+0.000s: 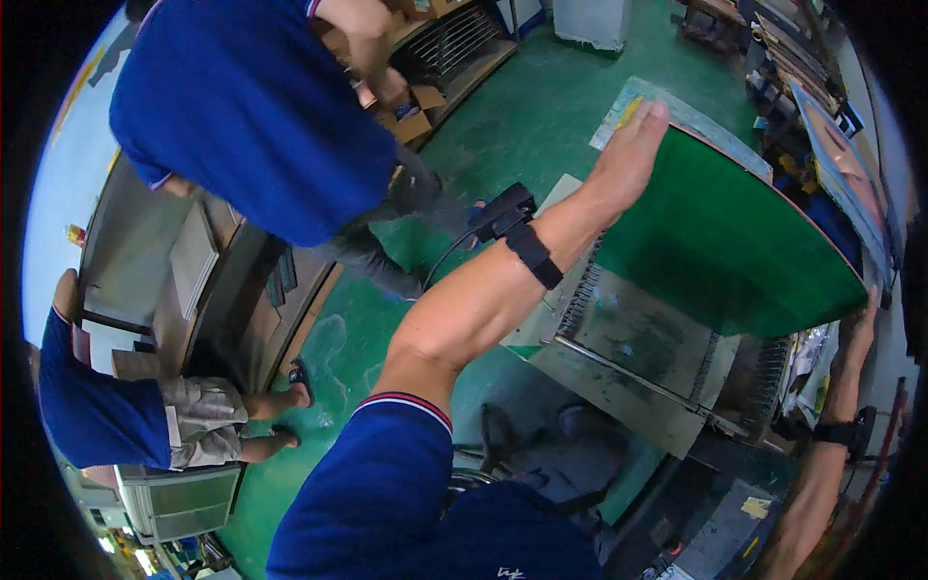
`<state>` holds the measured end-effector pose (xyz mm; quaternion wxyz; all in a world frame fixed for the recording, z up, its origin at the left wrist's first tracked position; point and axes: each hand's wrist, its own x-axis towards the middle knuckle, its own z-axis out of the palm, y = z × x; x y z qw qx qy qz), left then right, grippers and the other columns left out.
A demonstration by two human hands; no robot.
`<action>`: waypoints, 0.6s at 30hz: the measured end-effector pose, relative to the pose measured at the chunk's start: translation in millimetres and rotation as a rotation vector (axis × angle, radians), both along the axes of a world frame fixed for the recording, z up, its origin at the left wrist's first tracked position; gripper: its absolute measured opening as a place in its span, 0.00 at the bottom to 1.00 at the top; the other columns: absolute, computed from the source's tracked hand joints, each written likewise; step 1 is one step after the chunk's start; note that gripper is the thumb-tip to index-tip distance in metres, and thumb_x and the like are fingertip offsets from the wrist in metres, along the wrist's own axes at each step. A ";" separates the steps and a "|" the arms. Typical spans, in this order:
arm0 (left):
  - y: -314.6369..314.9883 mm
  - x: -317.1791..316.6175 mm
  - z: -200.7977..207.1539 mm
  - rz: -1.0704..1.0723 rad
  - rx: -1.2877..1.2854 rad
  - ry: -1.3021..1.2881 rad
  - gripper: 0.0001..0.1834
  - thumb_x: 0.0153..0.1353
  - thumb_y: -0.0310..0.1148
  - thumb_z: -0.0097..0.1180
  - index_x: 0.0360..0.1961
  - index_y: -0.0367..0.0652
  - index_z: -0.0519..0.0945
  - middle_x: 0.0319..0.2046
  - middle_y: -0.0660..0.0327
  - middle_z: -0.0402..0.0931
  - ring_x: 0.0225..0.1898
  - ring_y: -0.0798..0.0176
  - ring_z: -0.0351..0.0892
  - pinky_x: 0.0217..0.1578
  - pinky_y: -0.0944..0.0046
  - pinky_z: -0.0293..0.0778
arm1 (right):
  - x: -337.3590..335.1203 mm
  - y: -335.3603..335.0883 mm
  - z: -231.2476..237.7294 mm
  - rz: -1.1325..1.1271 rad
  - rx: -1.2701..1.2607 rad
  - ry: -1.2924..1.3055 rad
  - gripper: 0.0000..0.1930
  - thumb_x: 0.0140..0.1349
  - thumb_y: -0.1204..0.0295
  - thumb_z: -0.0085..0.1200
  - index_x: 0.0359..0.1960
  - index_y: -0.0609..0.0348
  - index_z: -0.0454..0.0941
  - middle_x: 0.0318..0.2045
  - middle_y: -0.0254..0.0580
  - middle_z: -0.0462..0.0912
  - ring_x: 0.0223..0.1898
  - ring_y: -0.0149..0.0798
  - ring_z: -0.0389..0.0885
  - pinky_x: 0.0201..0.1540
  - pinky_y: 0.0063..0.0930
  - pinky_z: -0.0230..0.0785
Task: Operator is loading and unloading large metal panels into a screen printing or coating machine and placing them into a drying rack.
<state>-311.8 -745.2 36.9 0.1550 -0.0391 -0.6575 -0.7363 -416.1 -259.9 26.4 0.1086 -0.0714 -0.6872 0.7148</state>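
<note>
A large green board (725, 232) is held up at a tilt in front of me, over a slotted rack. My left hand (633, 159) grips its far left edge, with the thumb side up and the other fingers partly hidden. At the board's right corner, my right hand (863, 324) is closed on the edge, its fingers mostly out of sight behind it. Below the board sits the rack (633, 372), with a metal rod across it and rows of coil-like slots along two sides. Each forearm wears a black strap with a small device.
A person in a blue shirt (261, 116) stands at far left, leaning over shelves with cardboard boxes (411, 116). Another person (106, 406) is at left beside a long machine (126, 242). Leaning panels (836, 164) stand at right. The floor (522, 106) is green.
</note>
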 end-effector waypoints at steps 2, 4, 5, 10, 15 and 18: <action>-1.9 6.6 2.5 -0.009 -0.092 0.022 0.41 0.72 0.57 0.32 0.67 0.27 0.58 0.68 0.43 0.58 0.72 0.48 0.52 0.69 0.59 0.48 | 2.0 7.5 -15.1 0.033 0.035 0.032 0.30 0.73 0.50 0.36 0.59 0.66 0.72 0.57 0.47 0.76 0.60 0.40 0.72 0.65 0.35 0.59; 28.4 -4.6 4.1 -0.085 -0.127 0.097 0.40 0.72 0.57 0.31 0.67 0.28 0.58 0.68 0.42 0.58 0.72 0.47 0.52 0.69 0.59 0.48 | -4.7 97.7 -21.4 0.322 -0.252 -0.033 0.30 0.74 0.52 0.32 0.61 0.68 0.69 0.59 0.48 0.74 0.60 0.41 0.71 0.65 0.36 0.59; 38.9 -4.9 -3.6 -0.035 -0.136 0.104 0.40 0.72 0.57 0.31 0.68 0.30 0.58 0.68 0.42 0.57 0.71 0.46 0.52 0.69 0.59 0.48 | -3.0 85.2 -22.5 0.323 -0.259 -0.035 0.30 0.74 0.52 0.32 0.61 0.68 0.69 0.59 0.48 0.74 0.60 0.41 0.71 0.65 0.36 0.59; 11.1 26.8 12.4 -0.004 -0.179 0.025 0.35 0.74 0.55 0.29 0.66 0.34 0.65 0.64 0.51 0.64 0.67 0.59 0.60 0.66 0.61 0.54 | 54.8 -42.5 -8.4 -0.010 0.130 -0.084 0.24 0.72 0.55 0.38 0.58 0.58 0.74 0.51 0.38 0.78 0.53 0.35 0.73 0.60 0.31 0.62; 13.9 -25.1 37.5 0.122 -0.157 0.208 0.42 0.71 0.62 0.25 0.71 0.36 0.56 0.71 0.52 0.53 0.73 0.55 0.49 0.72 0.57 0.40 | 41.3 8.5 6.7 -0.051 0.032 -0.118 0.32 0.67 0.47 0.48 0.58 0.65 0.72 0.53 0.43 0.76 0.56 0.38 0.71 0.62 0.29 0.57; 33.2 -29.5 91.1 0.121 -0.777 0.399 0.38 0.71 0.57 0.37 0.66 0.30 0.63 0.67 0.45 0.60 0.72 0.52 0.52 0.70 0.58 0.47 | 65.3 -13.3 47.0 -0.153 0.486 0.141 0.35 0.67 0.46 0.47 0.62 0.67 0.67 0.60 0.53 0.71 0.62 0.46 0.67 0.66 0.34 0.53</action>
